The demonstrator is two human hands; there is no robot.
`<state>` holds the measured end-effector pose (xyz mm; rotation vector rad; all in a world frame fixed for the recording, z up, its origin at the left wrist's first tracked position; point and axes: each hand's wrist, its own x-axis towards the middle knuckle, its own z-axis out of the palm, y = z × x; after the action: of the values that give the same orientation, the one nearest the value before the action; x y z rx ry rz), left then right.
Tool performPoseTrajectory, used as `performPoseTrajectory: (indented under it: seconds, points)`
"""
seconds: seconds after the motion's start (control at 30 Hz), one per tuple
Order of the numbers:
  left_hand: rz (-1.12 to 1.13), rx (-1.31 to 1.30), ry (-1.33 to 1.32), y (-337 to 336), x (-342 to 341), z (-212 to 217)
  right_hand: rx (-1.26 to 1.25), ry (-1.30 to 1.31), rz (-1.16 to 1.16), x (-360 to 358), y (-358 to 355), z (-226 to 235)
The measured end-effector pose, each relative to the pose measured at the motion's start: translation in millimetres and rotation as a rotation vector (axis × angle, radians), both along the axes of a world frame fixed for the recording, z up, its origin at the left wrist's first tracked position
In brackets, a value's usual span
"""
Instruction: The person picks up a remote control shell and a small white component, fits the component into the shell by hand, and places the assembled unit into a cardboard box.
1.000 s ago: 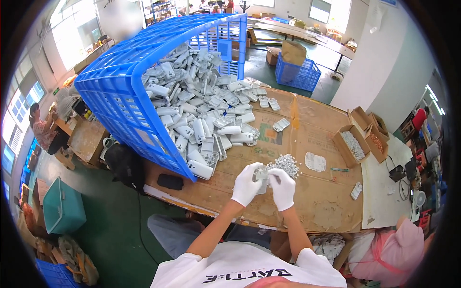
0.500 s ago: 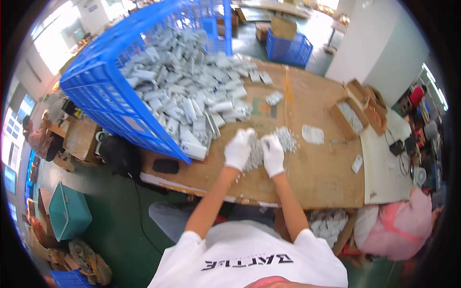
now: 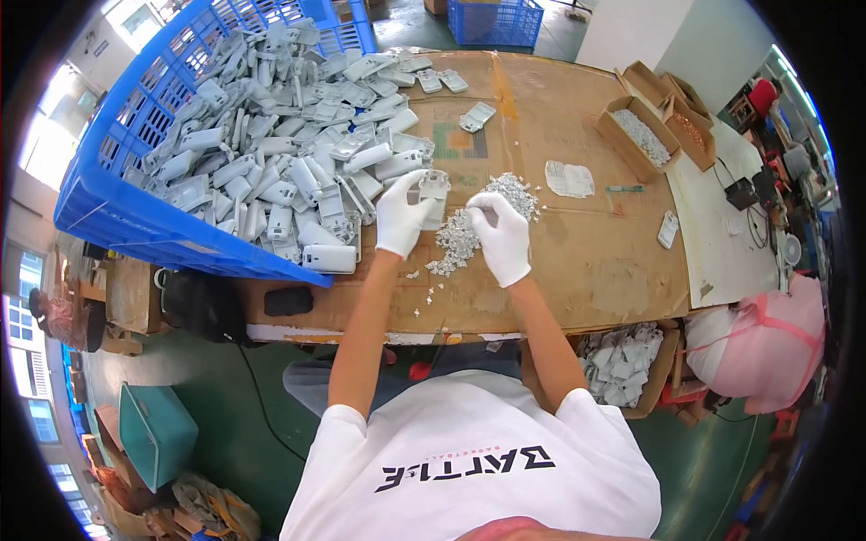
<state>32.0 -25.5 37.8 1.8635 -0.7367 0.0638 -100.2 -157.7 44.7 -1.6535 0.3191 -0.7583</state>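
Note:
Both my hands wear white gloves over a wooden table (image 3: 595,261). My left hand (image 3: 403,215) grips a grey plastic part (image 3: 433,187) just right of a tipped blue crate (image 3: 171,234) that spills many similar grey plastic parts (image 3: 280,162). My right hand (image 3: 502,236) rests at a heap of small grey pieces (image 3: 469,227), fingertips pinched toward the held part; whether it holds a small piece I cannot tell.
Open cardboard boxes (image 3: 642,133) with small pieces stand at the table's far right. A white packet (image 3: 569,178) lies past the heap. A box of grey parts (image 3: 621,362) sits below the table edge beside a pink sack (image 3: 767,347). A teal bin (image 3: 158,433) stands on the green floor.
The view has tilted down and closer. My hands stay at the heap of small pieces; the left hand now holds a grey part up between them.

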Motion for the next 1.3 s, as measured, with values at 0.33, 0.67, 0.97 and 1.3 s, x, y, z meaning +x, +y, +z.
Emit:
performPoseTrajectory:
  seconds: [0.33, 0.67, 0.97, 1.3]
  points:
    - [0.071, -0.272, 0.141, -2.9, -83.9, 26.7, -0.754, -0.051, -0.184, 1.6, 19.8, 22.0]
    - [0.048, -0.176, 0.047, 35.4, -143.0, 9.4, -0.316, 0.277, 0.095, -62.8, 40.4, 17.0]
    - [0.068, -0.043, 0.145, 72.3, -152.7, -8.0, -0.534, 0.270, 0.162, -83.9, 79.0, 7.9]
    - [0.002, -0.047, 0.215, 98.0, -143.6, 8.8, -0.543, 0.340, 0.092, -80.7, 109.6, 19.7]
